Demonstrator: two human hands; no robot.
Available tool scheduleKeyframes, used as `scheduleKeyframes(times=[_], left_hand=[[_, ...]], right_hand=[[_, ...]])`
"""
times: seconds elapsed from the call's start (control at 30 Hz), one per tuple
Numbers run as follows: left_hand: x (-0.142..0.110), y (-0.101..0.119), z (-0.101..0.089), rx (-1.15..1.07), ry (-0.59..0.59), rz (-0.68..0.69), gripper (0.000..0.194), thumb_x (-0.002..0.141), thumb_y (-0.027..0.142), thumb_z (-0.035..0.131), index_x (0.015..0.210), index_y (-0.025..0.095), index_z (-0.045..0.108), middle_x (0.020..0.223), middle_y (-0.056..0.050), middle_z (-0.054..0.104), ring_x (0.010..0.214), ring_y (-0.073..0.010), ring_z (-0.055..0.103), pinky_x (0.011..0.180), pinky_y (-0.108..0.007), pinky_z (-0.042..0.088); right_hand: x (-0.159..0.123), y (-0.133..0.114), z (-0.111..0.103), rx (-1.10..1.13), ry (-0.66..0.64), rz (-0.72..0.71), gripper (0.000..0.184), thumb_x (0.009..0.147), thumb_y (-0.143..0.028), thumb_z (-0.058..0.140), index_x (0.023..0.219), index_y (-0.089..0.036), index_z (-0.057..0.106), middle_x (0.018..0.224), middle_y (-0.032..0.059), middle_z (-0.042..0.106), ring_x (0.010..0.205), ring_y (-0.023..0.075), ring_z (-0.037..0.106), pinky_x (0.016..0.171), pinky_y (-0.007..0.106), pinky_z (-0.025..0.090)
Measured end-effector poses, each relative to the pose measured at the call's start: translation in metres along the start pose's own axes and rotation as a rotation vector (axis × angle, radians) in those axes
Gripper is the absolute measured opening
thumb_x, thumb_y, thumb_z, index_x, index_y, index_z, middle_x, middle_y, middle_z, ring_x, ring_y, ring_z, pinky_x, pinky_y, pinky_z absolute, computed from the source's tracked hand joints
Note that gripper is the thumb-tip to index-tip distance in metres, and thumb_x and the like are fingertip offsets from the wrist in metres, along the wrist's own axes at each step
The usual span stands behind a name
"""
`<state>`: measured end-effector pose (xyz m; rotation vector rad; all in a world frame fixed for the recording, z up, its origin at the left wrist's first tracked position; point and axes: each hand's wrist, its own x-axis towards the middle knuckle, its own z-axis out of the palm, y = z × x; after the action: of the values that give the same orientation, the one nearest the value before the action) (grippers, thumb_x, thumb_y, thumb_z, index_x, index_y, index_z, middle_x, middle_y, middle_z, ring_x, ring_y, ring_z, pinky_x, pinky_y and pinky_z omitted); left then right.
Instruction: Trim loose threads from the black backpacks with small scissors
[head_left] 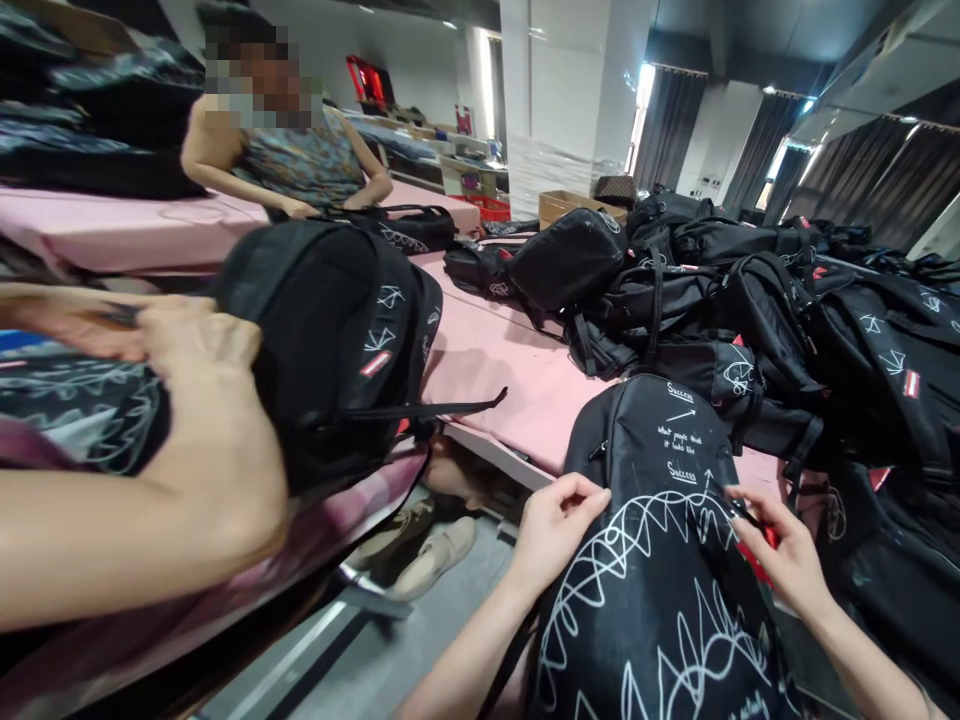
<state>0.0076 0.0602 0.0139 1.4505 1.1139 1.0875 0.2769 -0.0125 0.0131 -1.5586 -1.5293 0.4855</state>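
Observation:
A black backpack [660, 560] with white scribbled lines and the printed word "Success" lies in front of me, its top resting toward the pink table. My left hand [559, 530] is closed, thumb and forefinger pinched at the backpack's left edge. On the opposite edge, my right hand [784, 550] has its thumb and fingers drawn together around a small dark piece; I cannot make out whether it belongs to the bag. Something red shows just beneath those fingers. A zipper pull [600, 450] hangs on the bag's upper left side.
A co-worker's arms [202, 420] reach in at left beside another black backpack [322, 340] with a loose strap. Another person [300, 150] stands across the pink table [495, 390]. Many black bags [750, 290] are heaped at right, near a cardboard box [577, 207].

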Motion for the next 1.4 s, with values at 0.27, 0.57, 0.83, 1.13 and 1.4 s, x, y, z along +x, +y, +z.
scheduleKeyframes(times=[0.27, 0.57, 0.83, 1.13, 1.4], left_hand=[[-0.028, 0.014, 0.023, 0.056, 0.184, 0.079, 0.030, 0.081, 0.043, 0.045, 0.067, 0.016, 0.050, 0.059, 0.003, 0.045, 0.054, -0.0088, 0.040, 0.052, -0.021, 0.033], [-0.044, 0.024, 0.040, 0.103, 0.243, 0.194, 0.028, 0.086, 0.040, 0.041, 0.073, 0.017, 0.049, 0.065, 0.001, 0.050, 0.061, -0.0104, 0.048, 0.059, -0.022, 0.038], [-0.050, 0.035, 0.049, 0.185, 0.303, 0.300, 0.022, 0.086, 0.034, 0.043, 0.073, 0.017, 0.049, 0.068, 0.000, 0.053, 0.064, -0.0114, 0.050, 0.064, -0.024, 0.040], [-0.078, 0.054, 0.066, 0.003, 0.278, 0.511, 0.019, 0.089, 0.013, 0.031, 0.075, 0.018, 0.044, 0.070, -0.001, 0.048, 0.067, -0.0106, 0.049, 0.062, -0.023, 0.041], [-0.100, 0.054, 0.114, 0.360, 0.312, 1.094, 0.024, 0.077, 0.020, 0.047, 0.054, 0.017, 0.040, 0.052, -0.002, 0.044, 0.075, -0.0220, 0.050, 0.066, -0.035, 0.039]], right_hand=[[0.001, -0.080, 0.002, -0.169, -0.193, -0.469, 0.014, 0.083, -0.024, 0.055, 0.095, -0.018, 0.058, 0.086, 0.0038, 0.064, 0.076, 0.0142, 0.060, 0.066, 0.024, 0.048], [0.011, -0.127, -0.006, -0.461, -0.358, -0.585, 0.014, 0.086, -0.029, 0.050, 0.092, -0.017, 0.055, 0.086, 0.0052, 0.064, 0.075, 0.0145, 0.061, 0.065, 0.026, 0.047], [0.009, -0.147, -0.011, -0.775, -0.415, -0.581, 0.009, 0.086, -0.023, 0.046, 0.082, -0.018, 0.053, 0.069, 0.0017, 0.057, 0.063, 0.0150, 0.055, 0.053, 0.025, 0.035], [0.015, -0.125, -0.028, -0.236, -0.187, -0.316, 0.016, 0.089, -0.030, 0.041, 0.100, -0.020, 0.048, 0.081, 0.0006, 0.056, 0.069, 0.0112, 0.052, 0.063, 0.023, 0.041], [-0.002, -0.096, -0.021, 0.055, 0.017, -0.155, 0.025, 0.077, -0.023, 0.053, 0.094, -0.023, 0.034, 0.063, -0.0058, 0.036, 0.054, 0.0092, 0.038, 0.048, 0.018, 0.034]])
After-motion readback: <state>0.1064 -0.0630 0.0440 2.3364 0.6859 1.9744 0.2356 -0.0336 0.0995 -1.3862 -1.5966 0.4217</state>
